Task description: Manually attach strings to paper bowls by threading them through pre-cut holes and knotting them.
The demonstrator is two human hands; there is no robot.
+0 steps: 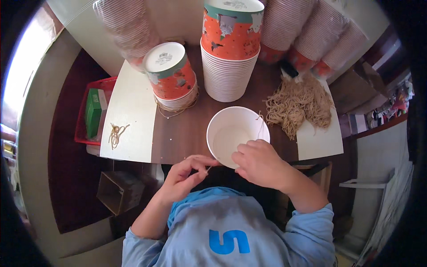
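A white paper bowl (237,133) is sitting at the near edge of the dark wooden table (187,133), with the right hand (258,162) lying against its near rim and the left hand (184,173) just left of it. A heap of tan strings (298,104) is lying to its right, and a tall stack of orange-printed paper bowls (230,49) is standing behind it.

top: light blue long-sleeve shirt, plain fabric, soft folds
chest mark: 1 bright blue blocky shape, mid-front, darker than shirt
sleeves: both pushed up past elbows, bunched; forearms bare
left hand (184,174): bare, no glove/ring/watch seen
right hand (258,162): bare, no glove/ring/watch seen
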